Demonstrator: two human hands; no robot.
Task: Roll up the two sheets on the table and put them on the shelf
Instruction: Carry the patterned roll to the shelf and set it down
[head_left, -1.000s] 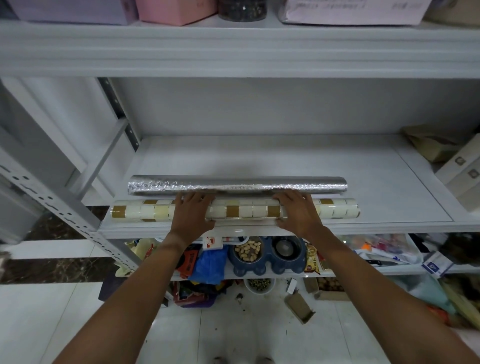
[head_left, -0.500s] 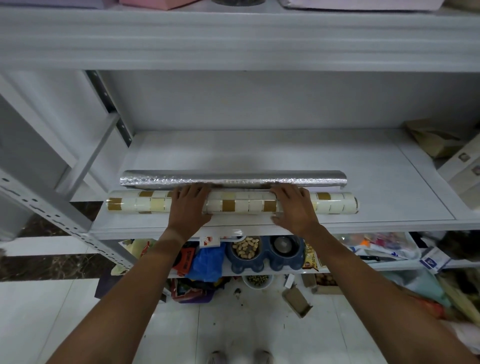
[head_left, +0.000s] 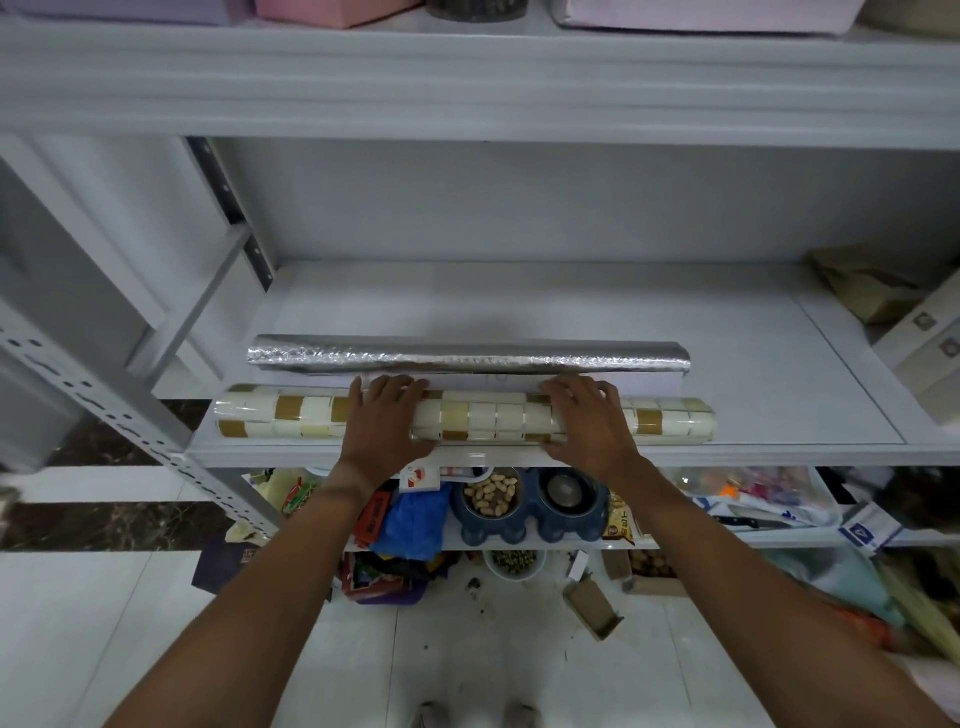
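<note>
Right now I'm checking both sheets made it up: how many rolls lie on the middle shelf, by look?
Silver foil roll: 1
Tile-patterned roll, white and tan, with the left hand and right hand resting on it: 1
Total: 2

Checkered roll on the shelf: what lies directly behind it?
Behind the checkered roll lies a silver foil roll. The left hand and right hand cover part of the gap between them.
</note>
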